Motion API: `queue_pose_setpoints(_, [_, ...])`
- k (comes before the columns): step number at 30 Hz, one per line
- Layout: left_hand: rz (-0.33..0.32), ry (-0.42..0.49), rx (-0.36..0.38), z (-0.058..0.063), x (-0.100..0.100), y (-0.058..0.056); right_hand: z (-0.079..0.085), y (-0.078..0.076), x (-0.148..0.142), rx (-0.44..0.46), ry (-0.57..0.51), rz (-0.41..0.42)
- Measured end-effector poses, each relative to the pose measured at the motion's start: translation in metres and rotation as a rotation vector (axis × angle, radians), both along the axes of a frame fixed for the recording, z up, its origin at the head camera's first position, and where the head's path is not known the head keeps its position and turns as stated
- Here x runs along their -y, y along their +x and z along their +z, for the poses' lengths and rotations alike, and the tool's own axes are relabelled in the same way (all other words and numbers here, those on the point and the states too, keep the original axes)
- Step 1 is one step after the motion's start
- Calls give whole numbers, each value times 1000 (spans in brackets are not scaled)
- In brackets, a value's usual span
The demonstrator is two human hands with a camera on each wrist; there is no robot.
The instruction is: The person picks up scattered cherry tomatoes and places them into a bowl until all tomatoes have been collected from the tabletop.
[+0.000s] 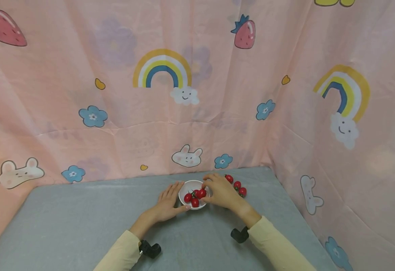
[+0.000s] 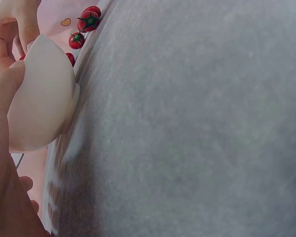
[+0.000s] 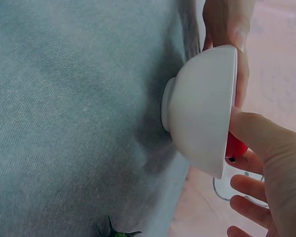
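Nearby, loose tomatoes [image 1: 237, 185] beside right grip [image 1: 222, 191], pinched around held tomato [image 1: 202, 193]; left grip [image 1: 166, 204] spread against white bowl [image 3: 202, 111].

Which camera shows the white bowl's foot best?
The right wrist view: the foot stands out in profile at the bowl's base. Left wrist catches only part of it; head, looking down into the bowl, shows none.

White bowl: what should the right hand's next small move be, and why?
Perhaps the right hand should release the tomato it holds into the white bowl: the tomato sits at the bowl's right edge, the left hand rests against the opposite side, and more tomatoes lie inside.
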State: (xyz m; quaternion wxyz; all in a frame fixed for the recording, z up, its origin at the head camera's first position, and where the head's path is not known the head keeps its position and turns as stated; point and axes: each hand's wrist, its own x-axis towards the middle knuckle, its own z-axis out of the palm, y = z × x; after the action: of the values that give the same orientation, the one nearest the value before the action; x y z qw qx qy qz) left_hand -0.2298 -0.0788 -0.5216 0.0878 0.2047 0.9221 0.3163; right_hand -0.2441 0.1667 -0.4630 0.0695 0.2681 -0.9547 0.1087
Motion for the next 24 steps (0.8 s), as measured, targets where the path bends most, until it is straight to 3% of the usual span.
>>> queue_pose_setpoints(24, [-12, -5, 0, 0, 0, -1, 7, 3, -5, 30, -24, -24])
